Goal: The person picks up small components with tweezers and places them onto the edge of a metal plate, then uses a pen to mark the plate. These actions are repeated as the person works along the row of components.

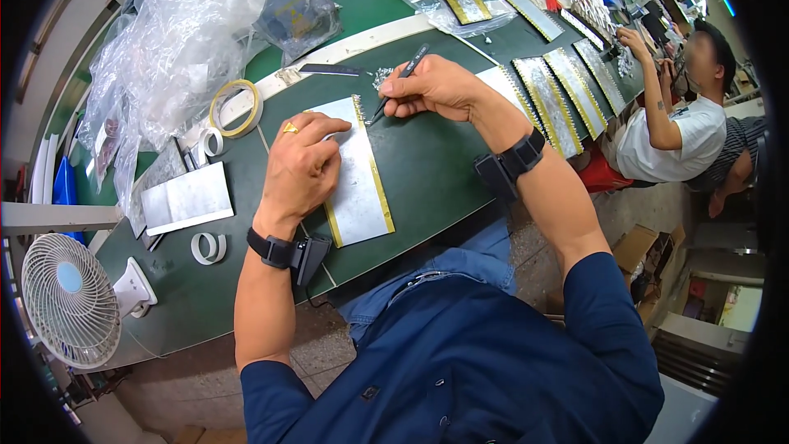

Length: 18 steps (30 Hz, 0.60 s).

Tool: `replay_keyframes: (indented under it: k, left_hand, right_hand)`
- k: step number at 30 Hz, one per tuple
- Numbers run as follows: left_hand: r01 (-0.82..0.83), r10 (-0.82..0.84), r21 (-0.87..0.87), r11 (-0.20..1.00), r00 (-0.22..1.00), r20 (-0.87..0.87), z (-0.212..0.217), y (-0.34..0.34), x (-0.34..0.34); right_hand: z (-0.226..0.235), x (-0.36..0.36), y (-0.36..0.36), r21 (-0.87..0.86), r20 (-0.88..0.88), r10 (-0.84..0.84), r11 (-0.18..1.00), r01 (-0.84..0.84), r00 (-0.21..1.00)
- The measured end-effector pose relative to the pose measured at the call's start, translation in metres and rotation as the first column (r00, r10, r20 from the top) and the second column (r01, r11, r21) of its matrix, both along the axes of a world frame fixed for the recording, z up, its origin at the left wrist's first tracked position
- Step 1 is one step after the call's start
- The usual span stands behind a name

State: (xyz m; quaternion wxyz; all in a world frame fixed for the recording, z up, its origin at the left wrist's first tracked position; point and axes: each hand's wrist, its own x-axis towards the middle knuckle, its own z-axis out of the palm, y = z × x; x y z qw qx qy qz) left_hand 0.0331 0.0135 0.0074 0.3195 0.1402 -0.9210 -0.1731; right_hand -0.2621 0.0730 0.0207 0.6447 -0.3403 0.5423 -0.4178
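A flat silver plate (358,197) with yellow strips along its long edges lies on the green table in front of me. Small pieces stand in a short row at the upper end of its right edge. My left hand (306,160) rests over the plate's left side, fingers curled in; a bit of something pale shows under them. In my right hand (431,86) is a pair of black tweezers (404,74), gripped like a pen. Their tips point down just beside the row. Past them lies a small pile of tiny clear or white pieces (381,79).
Several similar plates (549,103) with toothed edges lie to the right. A tape roll (236,108), crumpled plastic bags (193,25), a dark flat strip (330,70) and a blank plate (187,197) lie left and beyond. A fan (72,296) stands left. A co-worker (670,140) sits right.
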Motion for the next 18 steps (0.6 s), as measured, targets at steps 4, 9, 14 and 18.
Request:
replay_keyframes:
  k: [4, 9, 14, 18]
  left_hand:
    - [0.0, 0.0, -0.007, 1.0, 1.0, 0.015, 0.001, 0.001, 0.001]
    - [0.01, -0.01, -0.004, 1.0, 1.0, 0.027, 0.0, 0.0, 0.002]
    - [0.011, -0.011, 0.013, 1.0, 1.0, 0.024, 0.0, 0.0, 0.001]
    - [0.019, -0.019, 0.006, 1.0, 0.999, 0.027, 0.0, 0.001, 0.0]
  right_hand:
    - [0.004, 0.002, -0.007, 0.028, -0.046, 0.04, 0.999, -0.039, 0.998]
    - [0.006, 0.001, -0.013, 0.046, -0.068, 0.065, 0.997, -0.062, 0.996]
    - [0.005, 0.0, -0.014, 0.04, -0.052, 0.055, 0.998, -0.053, 0.997]
    - [0.004, -0.001, -0.014, 0.035, -0.026, 0.062, 0.998, -0.061, 0.998]
